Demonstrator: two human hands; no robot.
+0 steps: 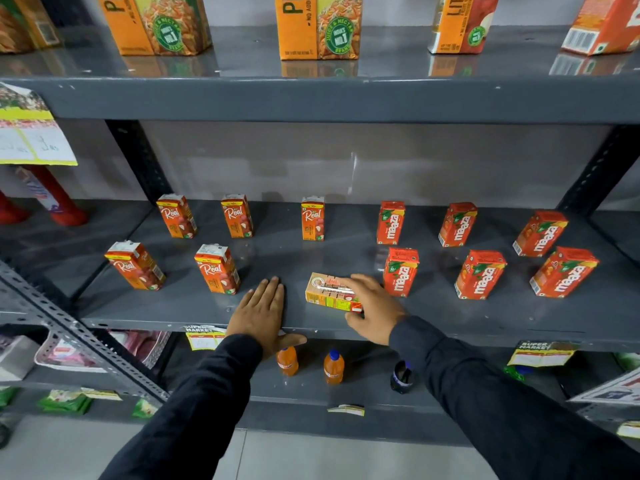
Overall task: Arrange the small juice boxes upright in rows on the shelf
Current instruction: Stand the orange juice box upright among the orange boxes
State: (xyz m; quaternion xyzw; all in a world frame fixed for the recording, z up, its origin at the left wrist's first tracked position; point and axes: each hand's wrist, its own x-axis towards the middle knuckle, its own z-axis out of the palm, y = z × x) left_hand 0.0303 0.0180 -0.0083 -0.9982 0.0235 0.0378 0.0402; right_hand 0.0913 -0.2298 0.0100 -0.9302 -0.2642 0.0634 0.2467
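Right hand [372, 308] gripping a toppled juice box [330, 292], left hand [261, 315] flat on shelf [173, 306], eleven boxes upright

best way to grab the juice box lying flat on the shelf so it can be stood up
Take the lying juice box across its two long narrow sides, from above and the right, where the right hand already rests. It lies flat, broad face with straw up, so those sides are free.

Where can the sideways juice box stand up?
The bare front-row gap between the upright orange Real carton and the red Maaza carton fits. The left hand lies flat there; the right hand holds the lying orange juice box. The Maaza side is crowded.
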